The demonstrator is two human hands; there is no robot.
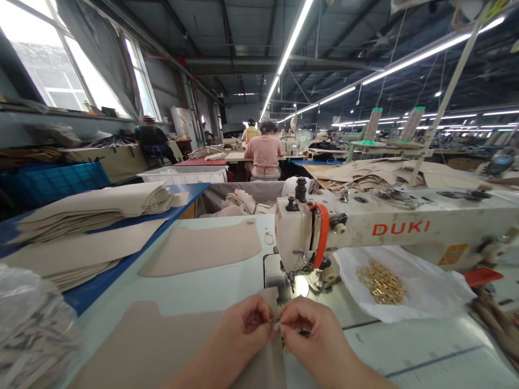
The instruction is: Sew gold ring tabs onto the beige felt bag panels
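In front of the sewing machine's needle area, my left hand and my right hand meet in a pinch. Between their fingertips is a small light strip, mostly covered, so its details cannot be made out. Under my hands lies a beige fabric panel with a notched edge, reaching toward the machine. The white sewing machine has its lamp lit near the needle. To the right of my right hand, gold-coloured metal rings are heaped on a white plastic sheet.
Another beige panel lies flat on the pale table. Stacked panels rest on a blue surface at left. A clear bag of small strips stands at the near left. Thread cones rise behind the machine. A person in pink sits ahead.
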